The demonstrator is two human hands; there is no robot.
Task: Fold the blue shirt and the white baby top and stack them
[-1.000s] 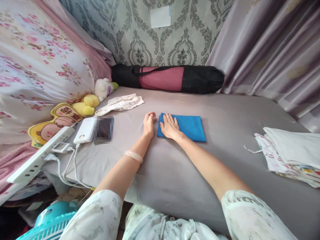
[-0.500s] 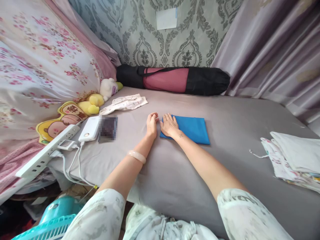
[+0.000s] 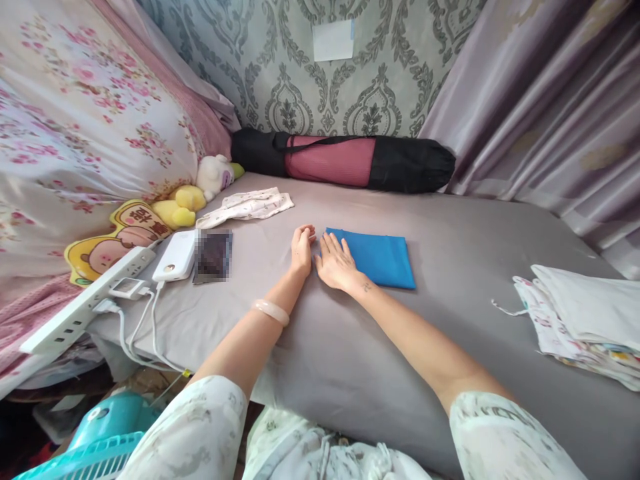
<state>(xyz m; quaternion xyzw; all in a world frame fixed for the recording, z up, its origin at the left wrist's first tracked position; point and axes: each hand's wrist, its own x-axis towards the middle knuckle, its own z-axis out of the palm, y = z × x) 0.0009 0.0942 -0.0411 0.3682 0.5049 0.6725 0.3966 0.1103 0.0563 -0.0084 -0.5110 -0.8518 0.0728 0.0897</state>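
A folded blue cloth (image 3: pixel 380 257) lies flat on the grey bed sheet (image 3: pixel 350 347). My right hand (image 3: pixel 336 262) rests palm down on the cloth's left end, fingers stretched out and flat. My left hand (image 3: pixel 301 249) sits just left of the cloth on the sheet, its fingers curled loosely inward, touching the cloth's left edge or nearly so. I cannot see anything held in it. A pale bangle (image 3: pixel 271 311) circles my left wrist.
A white patterned cloth (image 3: pixel 249 205) lies behind my left hand. A phone (image 3: pixel 213 255), power bank (image 3: pixel 175 256) and power strip (image 3: pixel 85 307) sit at left, by plush toys (image 3: pixel 185 200). A rolled mat bag (image 3: pixel 345 160) lines the wall. Folded cloths (image 3: pixel 585 317) are stacked at right.
My right hand has slid left along the blue cloth, now covering only its left end. My left hand stays beside it. The view shifted slightly.
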